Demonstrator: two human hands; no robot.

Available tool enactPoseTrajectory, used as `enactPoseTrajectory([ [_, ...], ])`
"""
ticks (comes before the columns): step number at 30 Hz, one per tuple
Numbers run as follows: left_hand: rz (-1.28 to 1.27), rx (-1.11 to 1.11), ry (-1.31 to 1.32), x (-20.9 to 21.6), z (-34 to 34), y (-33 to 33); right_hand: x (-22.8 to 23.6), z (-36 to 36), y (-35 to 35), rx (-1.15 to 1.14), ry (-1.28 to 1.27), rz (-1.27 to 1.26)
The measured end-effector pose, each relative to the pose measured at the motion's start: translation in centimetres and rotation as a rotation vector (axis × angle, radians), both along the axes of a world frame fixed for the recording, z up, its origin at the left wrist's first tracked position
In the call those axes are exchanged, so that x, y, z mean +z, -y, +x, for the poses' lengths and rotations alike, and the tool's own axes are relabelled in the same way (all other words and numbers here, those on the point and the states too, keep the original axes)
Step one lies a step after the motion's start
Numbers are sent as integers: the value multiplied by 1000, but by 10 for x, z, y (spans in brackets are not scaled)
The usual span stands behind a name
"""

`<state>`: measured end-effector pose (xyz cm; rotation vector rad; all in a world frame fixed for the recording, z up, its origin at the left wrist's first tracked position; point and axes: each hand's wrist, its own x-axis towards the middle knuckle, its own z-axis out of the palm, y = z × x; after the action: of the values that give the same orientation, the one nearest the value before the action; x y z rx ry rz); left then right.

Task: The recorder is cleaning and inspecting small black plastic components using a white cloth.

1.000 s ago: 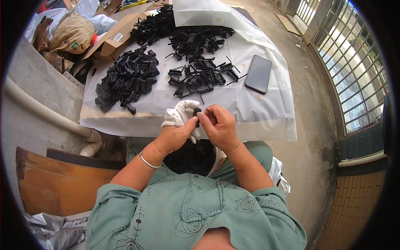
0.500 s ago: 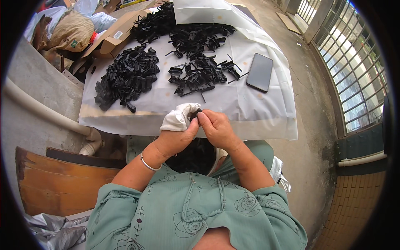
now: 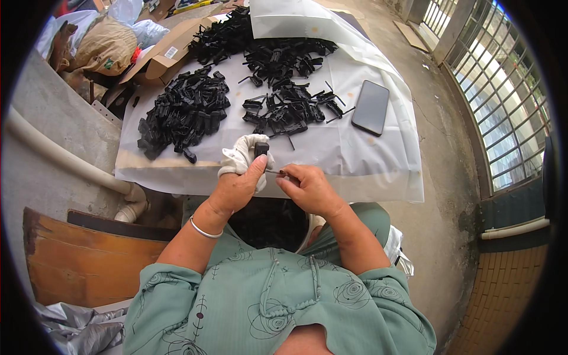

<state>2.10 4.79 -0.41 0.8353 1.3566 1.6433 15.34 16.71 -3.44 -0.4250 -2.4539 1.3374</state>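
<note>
My left hand [image 3: 236,188], its fingers covered by white cloth or a glove [image 3: 236,157], grips a small black plastic part [image 3: 261,149] under the bare thumb. A thin rod [image 3: 273,172] runs from beside that part to my right hand [image 3: 309,188], whose thumb and forefinger pinch its end. Whether the rod belongs to the part, I cannot tell. Both hands are over the near edge of the table. Beyond them lie a loose group of black parts [image 3: 296,111], some with thin stems, and a dense heap of black parts [image 3: 186,112] to the left.
More black parts [image 3: 222,36] are heaped at the back beside an open cardboard box [image 3: 168,53]. A phone [image 3: 371,108] lies on the right of the white-sheeted table [image 3: 331,151]. Between my knees stands a dark-filled container [image 3: 269,223]. A pipe [image 3: 71,157] runs along the left wall.
My hands have moved apart slightly, the left shifting left. The black part now shows upright above the left thumb, and the thin rod is visible between the hands. The view has shifted a little.
</note>
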Motion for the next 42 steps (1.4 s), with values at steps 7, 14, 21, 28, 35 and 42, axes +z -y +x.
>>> enactPoseTrajectory([
  [7,-165,-61,-254,3,8,2,-1,-2,-2,-72,-375,-100],
  [14,-126,-55,-478,-3,10,-3,11,1,-2,-20,-180,-249],
  [21,-80,-33,-640,-5,15,-7,0,-6,1,51,-229,-226],
  [28,-34,86,-986,7,-18,-3,4,-15,-3,-117,-302,109],
  [35,-181,518,-1590,16,-66,-1,-12,-31,-24,-442,-7,706],
  [42,-179,-2,234,-21,-27,-5,2,-6,-8,-439,-243,165],
])
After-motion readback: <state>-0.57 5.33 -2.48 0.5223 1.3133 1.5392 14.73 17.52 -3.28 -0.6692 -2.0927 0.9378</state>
